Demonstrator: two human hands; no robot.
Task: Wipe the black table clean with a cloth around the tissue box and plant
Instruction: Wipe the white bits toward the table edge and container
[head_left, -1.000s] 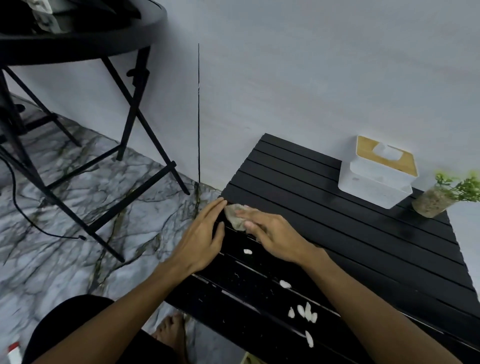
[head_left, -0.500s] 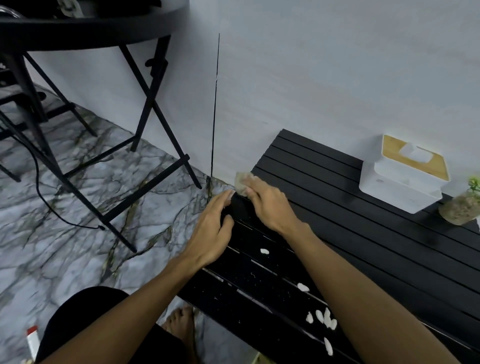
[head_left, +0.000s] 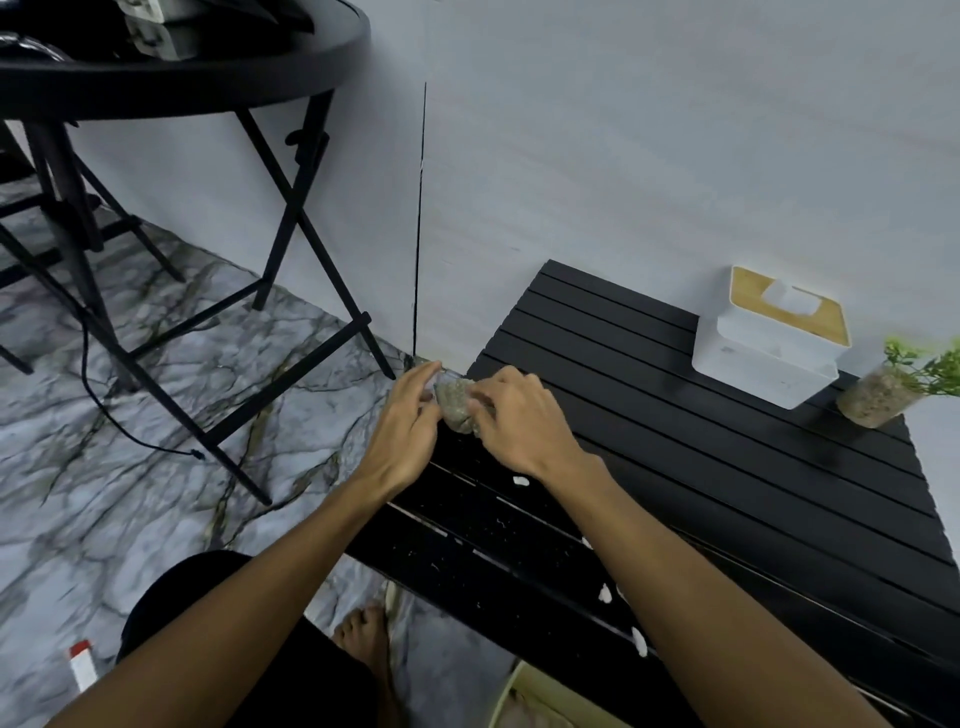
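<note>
Grey-green crumpled cloth (head_left: 455, 410) sits mid-frame, at the left edge of the black slatted surface (head_left: 675, 467). My right hand (head_left: 519, 423) curls round it, and my left hand (head_left: 408, 423) touches it, fingers nearly straight. White wooden-lidded tissue box (head_left: 769, 345) and small green plant (head_left: 883, 395) sit at right.

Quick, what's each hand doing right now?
Left hand: open, straight fingers against the cloth.
Right hand: holding the cloth, fingers curled on it.
</note>
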